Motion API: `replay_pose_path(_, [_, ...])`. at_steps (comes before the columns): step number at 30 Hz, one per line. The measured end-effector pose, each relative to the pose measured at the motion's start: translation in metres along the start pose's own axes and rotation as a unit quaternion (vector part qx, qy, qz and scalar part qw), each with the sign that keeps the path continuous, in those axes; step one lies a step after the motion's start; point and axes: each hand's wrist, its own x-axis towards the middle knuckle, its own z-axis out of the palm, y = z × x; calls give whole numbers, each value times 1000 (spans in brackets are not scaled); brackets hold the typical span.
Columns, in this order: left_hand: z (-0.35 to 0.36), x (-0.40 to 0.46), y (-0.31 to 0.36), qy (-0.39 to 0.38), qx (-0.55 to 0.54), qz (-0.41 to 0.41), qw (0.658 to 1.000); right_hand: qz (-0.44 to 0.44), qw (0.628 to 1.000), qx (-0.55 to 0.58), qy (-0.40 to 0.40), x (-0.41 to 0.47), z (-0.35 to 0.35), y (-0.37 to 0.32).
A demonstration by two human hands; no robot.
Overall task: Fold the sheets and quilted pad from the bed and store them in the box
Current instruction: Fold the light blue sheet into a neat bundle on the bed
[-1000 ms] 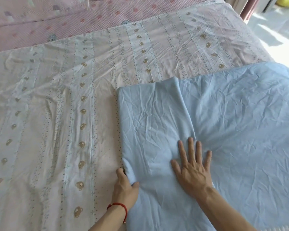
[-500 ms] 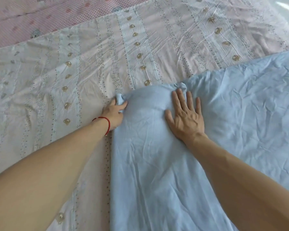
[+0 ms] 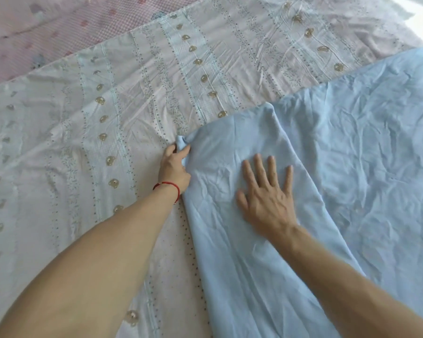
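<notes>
The blue sheet (image 3: 315,191) lies across the bed from the centre out toward three and five o'clock, creased, with one flap turned over on itself so a folded strip runs from the middle down to six o'clock. The left hand (image 3: 174,167), a red cord (image 3: 169,185) at its wrist, pinches the strip's far corner between thumb and fingers near the centre of the view. Just at its three o'clock, the right hand (image 3: 266,193) lies flat on the strip, fingers spread and palm down.

Under the blue sheet, stretching toward nine and twelve o'clock, is a pale patterned sheet (image 3: 108,118) with rows of small bear motifs, laid out flat and unfolded. Past it, at eleven o'clock, a pink checked layer (image 3: 47,28) shows; whether it is the quilted pad I cannot tell.

By my judgement the task is early: one fold started on one sheet, the rest untouched, nothing stored. No box is in view.

Count: one blue sheet, one patterned sheet, one pink layer, two hands.
</notes>
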Motion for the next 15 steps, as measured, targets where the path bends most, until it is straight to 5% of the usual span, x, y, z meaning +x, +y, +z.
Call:
replay_pose_path(6, [-28, 1, 0, -56, 127, 88, 986, 7, 997, 78, -12, -165, 54, -104])
replay_pose_path(9, [-34, -6, -5, -120, 306, 206, 921, 21, 999, 43, 6, -203, 63, -129])
replay_pose_path(12, [-35, -11, -6, -140, 372, 228, 889, 66, 997, -13, 39, -238, 71, -147])
replay_pose_path(15, [-39, -9, 2, -137, 370, 231, 889, 124, 988, -71, -65, -257, 70, -144])
